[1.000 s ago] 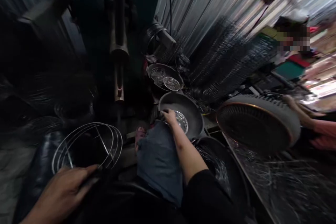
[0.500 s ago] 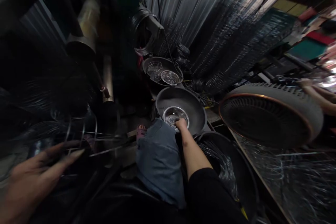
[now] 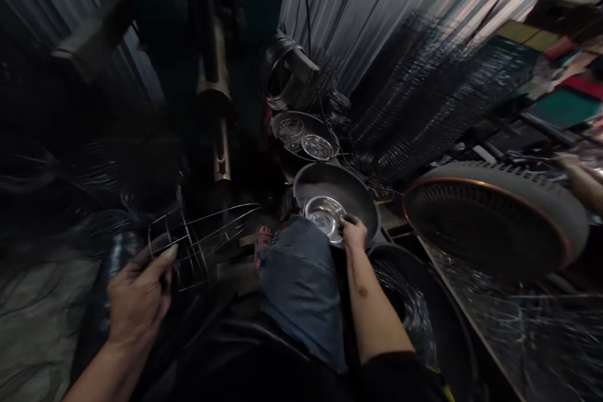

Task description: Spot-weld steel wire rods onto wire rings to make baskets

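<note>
Now your left hand [image 3: 137,295] pinches a silvery, ringed wire frame [image 3: 189,237]; farther off, your right hand [image 3: 354,232], its grip impossible to tell, is at the edge of a shiny round metal bowl [image 3: 325,213] inside a wide grey pan [image 3: 355,195]

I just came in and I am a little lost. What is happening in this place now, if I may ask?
A seated person's left grip holds a wire frame out over dark surroundings. The right grip is at the edge of a metal bowl; whether it holds anything, I cannot tell. That bowl sits inside a wide grey pan. At the far right, another person's arm shows near a big round fan-like thing.
</note>
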### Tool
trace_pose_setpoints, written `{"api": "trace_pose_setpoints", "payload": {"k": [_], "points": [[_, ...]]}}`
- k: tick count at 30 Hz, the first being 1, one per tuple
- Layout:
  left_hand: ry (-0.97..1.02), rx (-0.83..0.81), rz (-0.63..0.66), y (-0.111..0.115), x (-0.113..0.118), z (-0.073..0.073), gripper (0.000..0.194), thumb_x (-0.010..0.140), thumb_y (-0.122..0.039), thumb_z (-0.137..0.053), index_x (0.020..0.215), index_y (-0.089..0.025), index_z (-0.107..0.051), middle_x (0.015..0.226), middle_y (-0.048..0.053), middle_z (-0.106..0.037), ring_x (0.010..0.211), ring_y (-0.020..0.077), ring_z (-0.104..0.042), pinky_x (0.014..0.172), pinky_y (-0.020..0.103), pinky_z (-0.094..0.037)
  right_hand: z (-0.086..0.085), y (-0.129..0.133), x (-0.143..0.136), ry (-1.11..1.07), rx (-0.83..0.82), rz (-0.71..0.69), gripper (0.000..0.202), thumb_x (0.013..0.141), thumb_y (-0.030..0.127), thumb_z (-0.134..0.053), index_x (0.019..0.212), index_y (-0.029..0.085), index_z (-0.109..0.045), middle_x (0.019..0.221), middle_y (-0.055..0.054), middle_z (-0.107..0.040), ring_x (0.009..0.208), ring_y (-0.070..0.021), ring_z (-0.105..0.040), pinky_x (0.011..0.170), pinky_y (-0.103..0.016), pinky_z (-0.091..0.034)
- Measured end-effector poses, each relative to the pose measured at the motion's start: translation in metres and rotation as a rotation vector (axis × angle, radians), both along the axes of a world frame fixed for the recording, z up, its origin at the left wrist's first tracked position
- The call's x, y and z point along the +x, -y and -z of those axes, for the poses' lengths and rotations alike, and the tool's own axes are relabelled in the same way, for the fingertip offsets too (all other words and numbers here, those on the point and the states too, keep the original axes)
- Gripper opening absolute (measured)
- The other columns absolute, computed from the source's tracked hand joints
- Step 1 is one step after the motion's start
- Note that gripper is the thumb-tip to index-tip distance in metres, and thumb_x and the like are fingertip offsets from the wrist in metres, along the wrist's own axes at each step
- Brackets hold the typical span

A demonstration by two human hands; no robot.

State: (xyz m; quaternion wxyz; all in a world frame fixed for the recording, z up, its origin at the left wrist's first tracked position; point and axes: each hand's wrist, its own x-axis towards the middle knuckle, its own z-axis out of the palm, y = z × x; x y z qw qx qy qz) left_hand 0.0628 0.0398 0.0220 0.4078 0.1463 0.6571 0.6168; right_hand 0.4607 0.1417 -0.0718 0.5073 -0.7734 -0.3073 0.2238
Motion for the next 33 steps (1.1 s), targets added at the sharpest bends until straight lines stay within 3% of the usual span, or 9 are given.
{"api": "trace_pose_setpoints", "payload": {"k": [5,9,13,16,19,22,26,30,33], "points": [[0.107,0.096,-0.04,0.003,-0.013,0.005,0.046,0.053,-0.028,-0.085,0.097,-0.018,-0.073,0.047,-0.005,-0.05,0.042,0.0056,-0.043,0.036,0.013,-0.033,-0.01,0.048,-0.031,-0.219,0.08,-0.092,0.039,0.05,0.037,-0.075,0.079,0.011,-0.071,0.058,-0.001,-0.063,0.047,-0.0128,-0.052,0.045,-0.024,-0.04],[0.186,0.163,-0.052,0.002,-0.019,0.008,0.044,0.049,-0.024,-0.086,0.09,-0.016,-0.073,0.053,-0.004,-0.055,0.045,0.0038,-0.044,0.041,0.011,-0.036,-0.02,0.072,-0.036,-0.137,-0.044,-0.146,0.033,0.045,0.034,-0.079,0.069,0.012,-0.071,0.06,-0.003,-0.067,0.055,-0.0166,-0.058,0.051,-0.026,-0.045],[0.223,0.179,-0.046,-0.001,-0.018,0.009,0.043,0.049,-0.022,-0.086,0.089,-0.016,-0.073,0.055,-0.004,-0.057,0.045,0.0038,-0.046,0.042,0.012,-0.036,-0.051,0.063,-0.066,-0.233,-0.034,-0.101,0.035,0.047,0.038,-0.079,0.07,0.013,-0.069,0.048,0.0,-0.06,0.041,-0.0139,-0.05,0.039,-0.024,-0.035],[0.204,0.184,-0.038,0.0,-0.018,0.008,0.044,0.052,-0.023,-0.085,0.094,-0.018,-0.073,0.056,-0.004,-0.057,0.046,0.0041,-0.046,0.042,0.012,-0.037,-0.073,0.049,-0.11,-0.451,0.027,-0.304,0.034,0.047,0.035,-0.082,0.07,0.013,-0.068,0.051,-0.002,-0.062,0.044,-0.0139,-0.054,0.042,-0.023,-0.038],[0.187,0.164,-0.036,0.002,-0.018,0.009,0.043,0.053,-0.025,-0.084,0.093,-0.017,-0.073,0.053,-0.005,-0.054,0.044,0.0043,-0.044,0.043,0.014,-0.039,-0.083,0.042,-0.162,-0.565,0.026,-0.517,0.029,0.049,0.032,-0.084,0.067,0.013,-0.07,0.054,-0.002,-0.064,0.049,-0.0125,-0.056,0.049,-0.023,-0.041],[0.209,0.118,-0.015,0.005,-0.016,0.013,0.046,0.052,-0.027,-0.085,0.096,-0.018,-0.073,0.049,-0.006,-0.051,0.043,0.0039,-0.042,0.042,0.014,-0.037,-0.085,0.039,-0.212,-0.823,0.03,-0.657,0.031,0.048,0.031,-0.085,0.071,0.015,-0.071,0.065,-0.004,-0.069,0.056,-0.0138,-0.06,0.055,-0.026,-0.046],[0.227,0.069,0.008,0.011,-0.012,0.02,0.046,0.052,-0.03,-0.086,0.095,-0.018,-0.073,0.048,-0.005,-0.05,0.043,0.005,-0.043,0.041,0.014,-0.036,-0.081,0.036,-0.259,-0.974,0.078,-0.562,0.034,0.044,0.028,-0.087,0.069,0.016,-0.066,0.063,0.0,-0.066,0.057,-0.0134,-0.059,0.054,-0.026,-0.047],[0.185,-0.062,0.108,0.02,-0.03,0.03,0.049,0.051,-0.037,-0.086,0.094,-0.017,-0.073,0.059,0.001,-0.061,0.053,0.0137,-0.056,0.049,0.023,-0.049,-0.075,0.038,-0.271,-1.002,0.06,-0.5,0.036,0.041,0.028,-0.087,0.065,0.016,-0.063,0.056,0.001,-0.063,0.052,-0.0125,-0.057,0.048,-0.023,-0.043],[-0.106,-0.139,0.187,0.024,-0.055,0.036,0.048,0.058,-0.046,-0.081,0.096,-0.019,-0.074,0.081,0.009,-0.07,0.077,0.025,-0.066,0.068,0.035,-0.055,-0.07,0.044,-0.269,-0.959,0.059,-0.483,0.034,0.04,0.028,-0.086,0.063,0.016,-0.063,0.052,0.001,-0.061,0.048,-0.0119,-0.054,0.047,-0.024,-0.042]]}}
